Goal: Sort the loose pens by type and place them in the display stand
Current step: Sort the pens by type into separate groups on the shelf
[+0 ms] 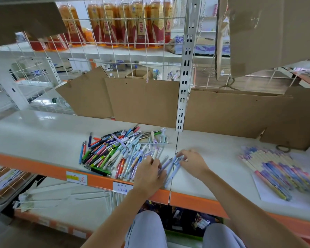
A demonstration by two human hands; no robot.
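Note:
A jumbled pile of loose pens (118, 151) in many colours lies on the white shelf (34, 133). At the pile's right edge lie a few pale lilac pens (172, 169). My left hand (149, 174) rests on them near the shelf's front edge, fingers curled over their lower ends. My right hand (191, 161) pinches the top end of one lilac pen between thumb and fingers. A neat row of matching purple-and-cream pens (279, 172) lies on a white sheet at the right. No display stand is visible.
Brown cardboard panels (143, 101) stand along the shelf's back. A slotted metal upright (183, 83) rises behind the pile. The shelf's front lip is orange with price labels (122, 187). Wire racks lie on the shelf below. Bottled drinks fill an upper shelf behind a wire grid.

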